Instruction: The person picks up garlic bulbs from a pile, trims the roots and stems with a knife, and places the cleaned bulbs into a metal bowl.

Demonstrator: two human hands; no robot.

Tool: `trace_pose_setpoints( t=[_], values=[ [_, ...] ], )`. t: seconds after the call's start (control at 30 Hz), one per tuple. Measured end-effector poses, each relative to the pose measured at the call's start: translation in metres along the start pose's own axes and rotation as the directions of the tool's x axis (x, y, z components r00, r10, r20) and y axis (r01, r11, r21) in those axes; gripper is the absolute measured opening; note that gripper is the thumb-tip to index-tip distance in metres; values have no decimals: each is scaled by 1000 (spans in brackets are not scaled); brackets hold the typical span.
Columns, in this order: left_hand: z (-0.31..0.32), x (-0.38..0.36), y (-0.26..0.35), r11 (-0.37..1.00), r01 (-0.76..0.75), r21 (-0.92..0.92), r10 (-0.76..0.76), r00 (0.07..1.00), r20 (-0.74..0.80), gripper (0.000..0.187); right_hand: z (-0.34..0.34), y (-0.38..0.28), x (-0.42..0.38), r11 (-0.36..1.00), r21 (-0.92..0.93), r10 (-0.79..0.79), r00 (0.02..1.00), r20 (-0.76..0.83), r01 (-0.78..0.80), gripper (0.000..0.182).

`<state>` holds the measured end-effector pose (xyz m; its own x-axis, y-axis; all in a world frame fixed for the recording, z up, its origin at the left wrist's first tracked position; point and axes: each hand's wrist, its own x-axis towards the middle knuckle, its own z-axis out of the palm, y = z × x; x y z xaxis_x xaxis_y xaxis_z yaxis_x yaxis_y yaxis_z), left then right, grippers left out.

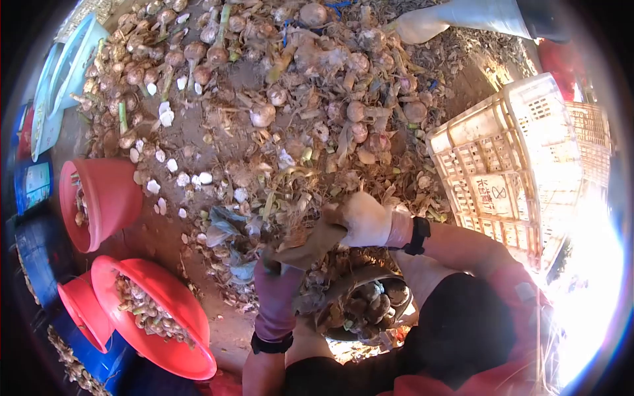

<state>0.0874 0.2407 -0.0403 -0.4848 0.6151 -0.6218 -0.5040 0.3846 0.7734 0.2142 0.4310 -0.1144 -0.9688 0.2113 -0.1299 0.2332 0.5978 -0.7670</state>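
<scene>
My left hand (276, 290), in a purplish glove with a black band at the wrist, is closed in front of my lap. My right hand (367, 221), in a whitish glove, is closed a little farther forward and to the right. Between them stretches a flat brown piece (312, 245), gripped by both hands; blur hides what kind it is. Just below them, between my legs, stands a dark round bucket (343, 288) with garlic bulbs (373, 302) in it. Ahead, garlic bulbs with stalks (262, 115) lie heaped among dry leaves and loose white pieces.
At left are a pink bucket (119, 198), a red basin (191, 323) of garlic pieces, a smaller red tub (82, 310) and light-blue containers (76, 63). A white plastic crate (485, 185) leans at right. Another person's gloved hand (422, 26) reaches in at top right.
</scene>
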Motion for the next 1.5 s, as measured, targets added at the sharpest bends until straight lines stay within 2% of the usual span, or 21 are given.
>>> trace_pose_setpoints(
  t=[0.03,0.1,0.2,0.23,0.5,0.53,0.6,0.63,0.7,0.83,0.93,1.0,1.1,1.13,1.17,1.27,1.3,1.33,1.4,1.47,1.5],
  values=[
    [1,-10,12,1000,10,-1,-10,1000,-6,34,0,15,6,969,-19,249,967,59,-248,27],
    [0,-21,36,707,-643,292,482,742,467,36,-20,26,4,855,-10,518,854,48,-518,27],
    [-3,0,24,919,-374,122,337,909,246,44,-19,-2,6,939,224,302,936,-179,-261,25],
    [-10,5,9,986,-151,-73,164,960,227,54,-37,-19,8,935,138,332,943,-16,-327,25],
    [-18,33,-6,761,-146,-632,210,977,28,54,-9,-47,-14,914,387,103,992,74,-124,21],
    [-33,42,-29,760,-146,-633,209,978,24,54,-8,-49,-13,874,463,125,989,81,-148,21],
    [-49,50,-62,874,-442,200,444,895,40,45,-7,-49,-14,827,534,151,984,91,-176,21],
    [-49,53,-62,875,-442,199,444,895,39,45,-7,-46,-13,834,528,168,985,30,-159,20],
    [-33,55,-27,834,-264,-485,357,928,108,40,-10,-43,-11,840,524,185,982,-30,-142,19],
    [-18,41,-15,835,-229,-501,248,968,-29,43,-17,-50,-10,907,408,77,994,81,-103,20],
    [-15,37,-22,811,-259,-525,338,939,60,51,-18,-44,-3,966,249,74,997,10,-74,22],
    [-12,26,-21,770,-40,-637,283,916,285,40,-14,-29,0,986,143,92,994,-49,-85,23],
    [-14,6,-19,836,330,-438,-208,930,303,56,-5,2,-1,920,2,385,907,169,-391,18],
    [-15,7,-26,992,73,-104,6,789,614,55,-12,7,-3,921,-3,386,911,146,-390,18],
    [-15,7,-33,946,-299,122,45,494,868,55,-22,1,-6,897,107,425,903,58,-429,16],
    [27,16,22,910,-380,164,33,462,886,51,-38,2,-2,857,241,487,869,-86,-456,16],
    [9,34,18,701,-444,558,-205,624,754,53,-42,5,-2,874,246,453,886,-99,-419,15],
    [4,55,14,485,-568,664,-9,756,654,51,-47,9,-1,891,249,416,902,-113,-379,15],
    [11,121,29,-12,-561,828,322,782,534,47,-47,12,-4,877,285,428,899,-96,-387,15],
    [21,187,57,-108,-467,878,417,780,466,51,-43,21,-8,903,396,267,939,-216,-166,28],
    [26,210,68,-105,-383,918,429,815,389,53,-43,25,-11,859,447,337,933,-124,-251,32]
  ],
)
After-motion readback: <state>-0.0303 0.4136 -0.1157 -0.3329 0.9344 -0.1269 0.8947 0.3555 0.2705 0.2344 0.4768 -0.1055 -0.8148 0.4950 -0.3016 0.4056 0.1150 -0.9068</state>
